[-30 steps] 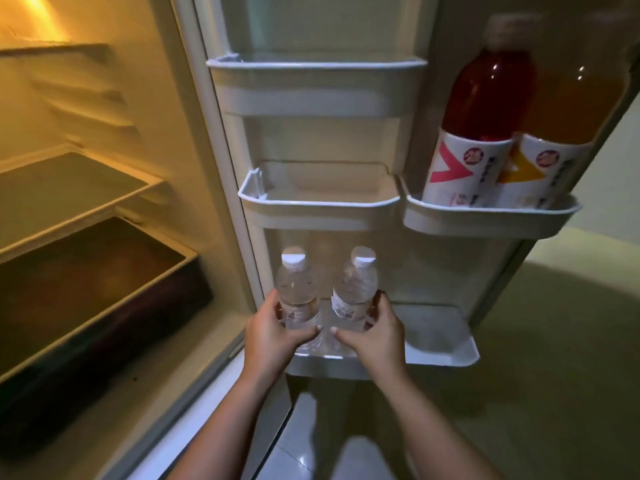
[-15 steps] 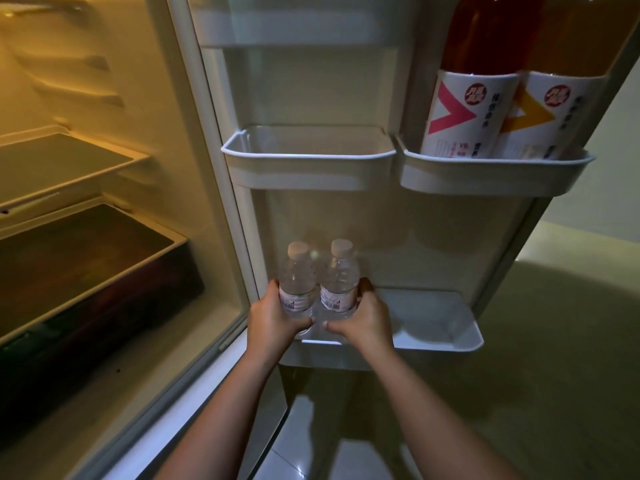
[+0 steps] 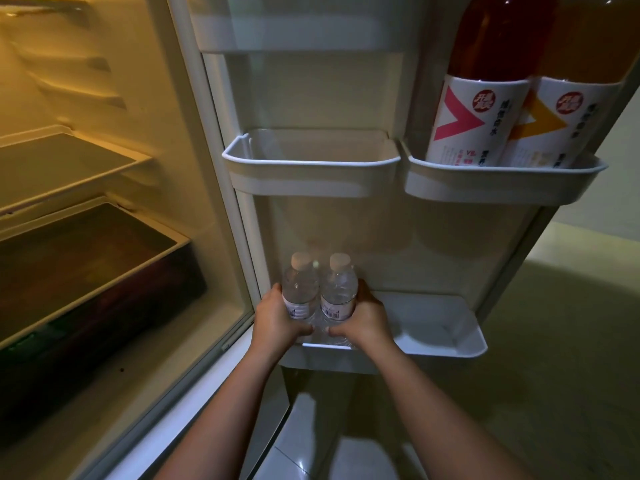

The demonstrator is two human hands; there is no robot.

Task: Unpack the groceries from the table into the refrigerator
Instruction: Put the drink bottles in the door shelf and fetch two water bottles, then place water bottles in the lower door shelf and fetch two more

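In the head view, the person is standing at the open refrigerator and setting two small water bottles side by side into the bottom door shelf, at its left end near the hinge. The left hand is wrapping around the left water bottle, its fingers clenched on the lower body at the label; the right hand is gripping the right water bottle the same way. The two bottles are touching each other, upright, caps on, their bases hidden behind the hands — whether they are already resting on the shelf floor cannot be told.

These bottles are looking light and small, but thin-walled: clear plastic that is likely giving under a hard squeeze and possibly slick. Holding low around the labelled waist, as now, is probably the steadiest place, keeping them from tipping.

Above, the middle door bin is sitting bare, and the bin to its right is carrying a red drink bottle and an orange drink bottle — both tall, standing just beside each other.
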